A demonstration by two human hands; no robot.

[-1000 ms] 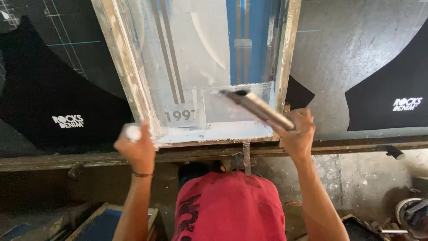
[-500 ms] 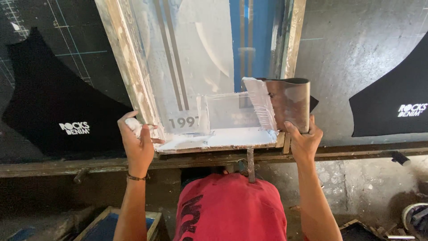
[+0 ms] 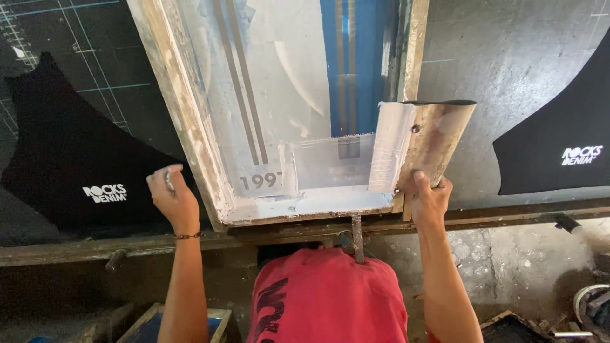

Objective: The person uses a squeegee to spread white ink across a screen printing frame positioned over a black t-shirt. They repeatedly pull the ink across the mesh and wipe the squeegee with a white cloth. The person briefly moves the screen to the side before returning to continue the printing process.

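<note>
A wooden-framed printing screen [image 3: 190,127] lies on the dark table, with white ink pooled along its near edge. My right hand [image 3: 429,203] grips a wide wooden squeegee [image 3: 438,143] at the frame's near right corner; its ink-coated blade [image 3: 389,149] stands tilted up, facing left. My left hand [image 3: 173,200] hovers just left of the frame's left rail, fingers curled and smeared with white ink, with nothing visible in it. A black fabric piece [image 3: 70,165] with a white printed logo lies under and left of that hand.
Another black fabric piece [image 3: 559,140] with a white logo lies at the right. A metal rod [image 3: 357,238] sticks out below the frame. The table's wooden front edge [image 3: 76,248] runs across. A blue-lined box [image 3: 146,324] and my red shirt [image 3: 327,298] are below.
My right hand swung the squeegee from lying low across the screen up to the frame's right rail, with its inked face turned left. My left hand drew slightly left, off the frame.
</note>
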